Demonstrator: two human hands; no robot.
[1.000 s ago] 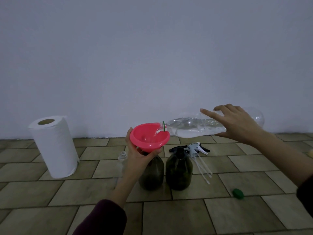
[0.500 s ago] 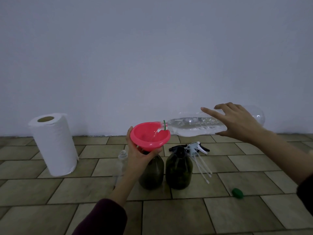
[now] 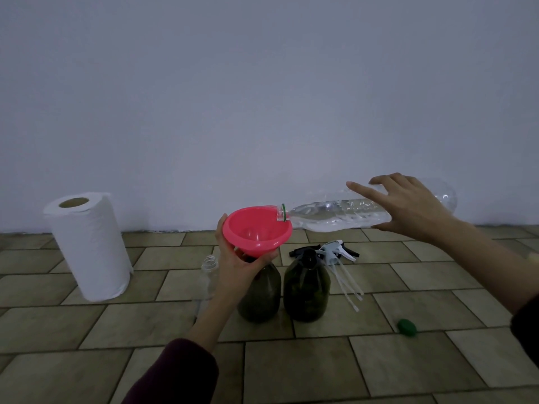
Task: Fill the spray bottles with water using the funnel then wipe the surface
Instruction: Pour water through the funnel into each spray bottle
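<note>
A pink funnel [image 3: 256, 230] sits in the neck of a dark green spray bottle [image 3: 259, 295], and my left hand [image 3: 237, 265] grips the funnel's stem and the bottle neck. My right hand [image 3: 408, 208] holds a clear plastic water bottle [image 3: 335, 215] almost level, its mouth over the funnel's right rim. A second dark green bottle [image 3: 306, 290] stands just to the right, uncapped. A small clear bottle [image 3: 208, 275] stands to the left, partly hidden by my left wrist.
A white paper towel roll [image 3: 90, 246] stands upright at the left near the wall. Spray trigger heads with long tubes [image 3: 338, 258] lie behind and right of the green bottles. A green cap [image 3: 407, 327] lies on the tiled floor [image 3: 291, 371] at the right.
The water bottle has tipped slightly further, its base rising a little. The water level inside has dropped. My left hand and the funnel have stayed in place.
</note>
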